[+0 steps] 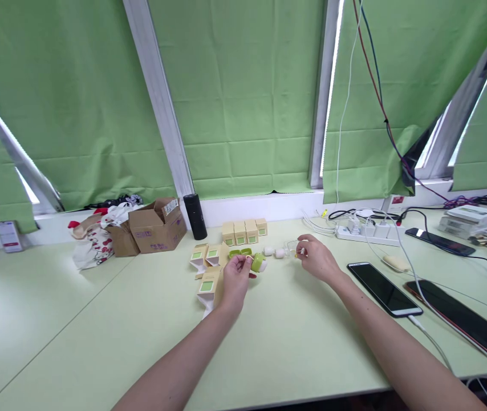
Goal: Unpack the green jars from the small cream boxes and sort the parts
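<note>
My left hand (235,281) is closed in a pinch on a small rounded green-and-white piece (259,262) above the table. To the right, my right hand (317,260) has its fingers drawn together at a small clear item (289,249), with a speck of yellow at the fingertips; what exactly it grips is too small to tell. Between the hands lie small white capped pieces (279,253). Green pieces (240,252) rest just behind my left hand. Opened cardboard boxes with green labels (208,287) lie beside that hand, partly covered by it.
Several small closed boxes (239,234) stand in a row behind. A black cylinder (195,217), a brown carton (158,228) and a printed bag (93,245) are at the back left. Phones (384,288), cables and a power strip (369,233) occupy the right side.
</note>
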`<state>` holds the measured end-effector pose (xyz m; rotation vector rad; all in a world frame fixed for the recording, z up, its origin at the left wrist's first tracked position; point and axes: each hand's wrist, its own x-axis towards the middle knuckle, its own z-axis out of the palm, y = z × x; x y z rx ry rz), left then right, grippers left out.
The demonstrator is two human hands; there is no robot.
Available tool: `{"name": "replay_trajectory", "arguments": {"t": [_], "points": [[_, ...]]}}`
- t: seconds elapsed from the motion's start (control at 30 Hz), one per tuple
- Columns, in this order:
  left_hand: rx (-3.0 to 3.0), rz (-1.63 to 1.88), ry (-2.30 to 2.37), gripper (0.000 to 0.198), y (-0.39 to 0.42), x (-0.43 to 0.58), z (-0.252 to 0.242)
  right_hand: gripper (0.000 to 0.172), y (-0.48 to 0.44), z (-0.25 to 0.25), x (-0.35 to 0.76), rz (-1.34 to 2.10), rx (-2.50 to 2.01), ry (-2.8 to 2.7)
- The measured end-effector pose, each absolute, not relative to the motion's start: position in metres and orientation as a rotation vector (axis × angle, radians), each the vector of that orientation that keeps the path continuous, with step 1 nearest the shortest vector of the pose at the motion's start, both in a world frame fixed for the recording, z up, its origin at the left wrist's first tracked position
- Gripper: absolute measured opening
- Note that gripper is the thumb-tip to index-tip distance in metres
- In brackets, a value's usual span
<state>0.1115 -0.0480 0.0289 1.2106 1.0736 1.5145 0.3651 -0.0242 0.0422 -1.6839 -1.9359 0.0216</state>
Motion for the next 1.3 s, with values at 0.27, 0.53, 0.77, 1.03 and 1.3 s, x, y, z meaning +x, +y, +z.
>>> {"name": "replay_trajectory", "arguments": {"t": [0.27,0.53,0.77,1.03,1.3], "points": [[1.159,1.484,1.036,0.042,-0.050,0.113,0.029,0.022,-0.008,0.032,0.397,0.041,-2.025,-1.893],[1.074,1.463,0.995,0.037,-0.053,0.112,0.028,0.017,-0.004,0.021,0.400,0.060,-2.079,-1.896],[1.046,1.453,0.988,0.034,-0.053,0.113,0.030,0.021,-0.004,0.020,0.401,0.053,-2.066,-1.918],[0.957,1.410,0.879,0.025,-0.051,0.111,0.029,0.045,-0.013,0.032,0.395,-0.087,-2.080,-1.869],[0.830,1.323,0.766,0.011,-0.047,0.112,0.029,0.036,-0.038,0.034,0.344,-0.210,-1.284,-1.964]]}}
